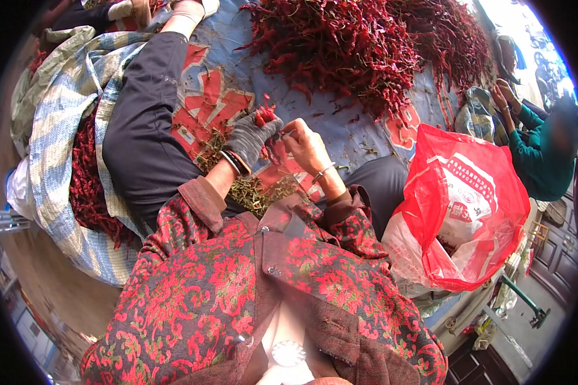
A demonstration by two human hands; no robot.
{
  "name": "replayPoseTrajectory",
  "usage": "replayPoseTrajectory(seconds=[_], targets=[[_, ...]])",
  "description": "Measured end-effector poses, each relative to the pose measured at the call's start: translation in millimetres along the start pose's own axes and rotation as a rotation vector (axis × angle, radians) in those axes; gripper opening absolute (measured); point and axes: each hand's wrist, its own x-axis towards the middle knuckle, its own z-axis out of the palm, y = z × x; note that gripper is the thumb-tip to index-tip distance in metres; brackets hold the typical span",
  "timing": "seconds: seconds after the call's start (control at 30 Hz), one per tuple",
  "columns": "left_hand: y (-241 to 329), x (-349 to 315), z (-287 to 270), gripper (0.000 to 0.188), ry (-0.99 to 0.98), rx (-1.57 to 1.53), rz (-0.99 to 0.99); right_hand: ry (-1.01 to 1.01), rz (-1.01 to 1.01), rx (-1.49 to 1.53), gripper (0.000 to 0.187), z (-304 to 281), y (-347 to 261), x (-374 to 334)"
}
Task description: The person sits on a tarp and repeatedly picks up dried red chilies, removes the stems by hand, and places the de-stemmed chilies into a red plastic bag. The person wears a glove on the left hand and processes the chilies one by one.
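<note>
My left hand (250, 136), in a grey knit glove, grips a small bunch of dried red chillies (265, 114) that stick up above the fingers. My bare right hand (306, 145) is closed just to its right, pinching at one chilli stem between the two hands. A pile of green stems (253, 189) lies on the sheet below my wrists, against my dark trouser leg (141, 135). A big heap of dried red chillies (347, 45) spreads across the blue sheet beyond my hands.
A red plastic bag (469, 205) stands open at my right, over a white one. A striped woven sack (61, 128) with more chillies lies at my left. Another person in a teal sleeve (539, 157) sits at the far right.
</note>
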Motion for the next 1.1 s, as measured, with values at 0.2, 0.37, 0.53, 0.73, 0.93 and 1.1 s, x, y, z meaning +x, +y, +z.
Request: replayPoseTrajectory(seconds=[0.2,0.37,0.53,0.73,0.93,1.1], targets=[[14.6,-24.9,22.6,0.013,-0.047,0.493,0.829,-0.038,0.046,-0.408,0.02,32.3,47.5,3.9],[36.6,-12.1,1.1,0.005,0.141,-0.365,-0.078,-0.099,-0.172,-0.643,0.02,9.8,26.2,31.5],[33.5,-5.0,1.1,0.012,0.11,-0.456,-0.023,0.383,-0.135,-0.829,0.023,-14.5,38.6,110.1],[13.8,3.1,-10.0,0.016,0.244,-0.41,-0.063,0.144,0.024,-0.309,0.024,-12.1,53.5,89.1],[17.7,-4.0,-0.8,0.02,0.088,-0.121,-0.091,-0.182,0.236,0.727,0.018,-7.4,13.2,27.2],[21.9,-11.2,-0.9,0.021,-0.008,-0.039,-0.116,-0.155,0.129,0.667,0.022,-11.0,-6.5,14.9]])
